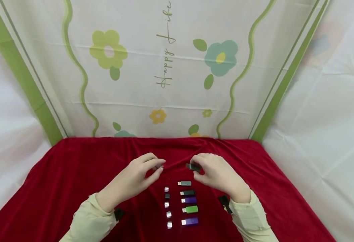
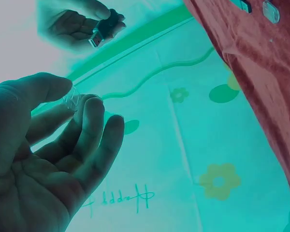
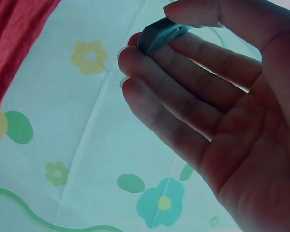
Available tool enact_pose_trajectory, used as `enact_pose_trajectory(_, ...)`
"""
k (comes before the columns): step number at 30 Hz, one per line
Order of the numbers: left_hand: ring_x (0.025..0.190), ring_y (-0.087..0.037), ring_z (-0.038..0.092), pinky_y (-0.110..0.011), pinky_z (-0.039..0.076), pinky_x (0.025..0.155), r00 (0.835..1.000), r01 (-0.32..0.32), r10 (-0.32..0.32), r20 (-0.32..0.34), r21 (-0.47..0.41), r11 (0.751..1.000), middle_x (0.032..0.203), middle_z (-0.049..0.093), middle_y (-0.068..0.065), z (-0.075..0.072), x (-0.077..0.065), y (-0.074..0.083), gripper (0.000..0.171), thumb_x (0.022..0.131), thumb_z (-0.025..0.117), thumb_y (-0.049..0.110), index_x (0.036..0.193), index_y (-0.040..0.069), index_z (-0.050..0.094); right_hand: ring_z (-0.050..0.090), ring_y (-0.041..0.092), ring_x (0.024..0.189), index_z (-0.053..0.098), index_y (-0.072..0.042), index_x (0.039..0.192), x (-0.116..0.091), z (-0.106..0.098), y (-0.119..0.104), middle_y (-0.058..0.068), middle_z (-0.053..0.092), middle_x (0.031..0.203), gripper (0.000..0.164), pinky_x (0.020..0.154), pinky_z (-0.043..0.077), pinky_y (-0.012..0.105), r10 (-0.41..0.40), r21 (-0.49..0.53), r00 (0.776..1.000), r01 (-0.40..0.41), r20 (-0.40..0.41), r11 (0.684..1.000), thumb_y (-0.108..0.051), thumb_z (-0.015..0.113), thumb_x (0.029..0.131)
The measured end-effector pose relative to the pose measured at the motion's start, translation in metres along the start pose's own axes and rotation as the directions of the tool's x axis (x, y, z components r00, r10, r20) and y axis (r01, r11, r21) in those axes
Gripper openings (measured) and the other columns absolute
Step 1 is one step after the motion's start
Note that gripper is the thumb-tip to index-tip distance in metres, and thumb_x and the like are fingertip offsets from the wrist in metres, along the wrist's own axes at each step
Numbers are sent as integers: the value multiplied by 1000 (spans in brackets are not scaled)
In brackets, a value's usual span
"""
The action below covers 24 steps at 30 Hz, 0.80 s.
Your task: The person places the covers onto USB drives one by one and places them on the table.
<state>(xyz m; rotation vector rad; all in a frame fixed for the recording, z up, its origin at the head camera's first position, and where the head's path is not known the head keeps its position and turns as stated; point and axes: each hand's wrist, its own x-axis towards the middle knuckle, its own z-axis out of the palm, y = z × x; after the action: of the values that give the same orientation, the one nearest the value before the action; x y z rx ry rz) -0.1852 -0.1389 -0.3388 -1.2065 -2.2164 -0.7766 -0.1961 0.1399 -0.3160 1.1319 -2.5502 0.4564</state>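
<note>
Left hand [image 1: 139, 173] has its fingers drawn narrow, pinching a small clear cap [image 2: 71, 99]; right hand [image 1: 216, 171] pinches a dark USB drive [image 1: 194, 167], metal connector bared toward the left hand; both pieces held above the worktop [image 1: 143, 215], apart from each other; step in hand judged to be uncapping or recapping, direction not tellable; next move calls either for lining connector up with cap mouth or for setting each down in its column; drive looks blocky and smooth, cap glassy; below, on red cloth, a grey drive [image 1: 184, 183], black drive [image 1: 187, 193], two purple drives [image 1: 189, 221] and green drive [image 1: 192, 209], all uncapped; loose caps [image 1: 169, 214] lie in a column beside them, one dark.
</note>
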Motion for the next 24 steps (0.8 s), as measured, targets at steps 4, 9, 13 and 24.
enact_pose_trajectory(4,81,-10,61,-18,49,69,999,-11,13,-36,55,998,96,62,1,-4,3,6,26,86,73,3,112,2,70,49,5,66,63,-15,85,0,-8,-1,-9,58,75,17,59,45,23,-35,-19,999,34,-33,999,-3,72,76)
enact_pose_trajectory(9,79,-9,58,-17,48,67,999,-9,14,-50,86,996,98,62,0,-3,8,12,28,85,75,5,112,2,71,50,6,67,65,-13,87,0,-10,-1,-7,60,78,16,60,46,22,-67,-31,997,66,-49,997,-3,72,77)
enact_pose_trajectory(13,75,-6,56,-15,48,65,999,-3,6,-32,96,995,97,62,1,-3,7,14,31,84,77,6,114,2,70,52,6,68,68,-11,91,0,-6,-6,-7,60,82,18,61,48,21,-125,-61,989,121,-79,991,-3,74,76)
enact_pose_trajectory(24,77,-4,59,-16,49,67,1000,14,-14,1,28,1000,92,64,6,-1,7,22,20,83,78,6,102,8,70,50,8,65,66,-9,90,3,1,-24,-3,56,79,22,55,46,19,-241,-185,965,219,-107,958,-1,74,72)
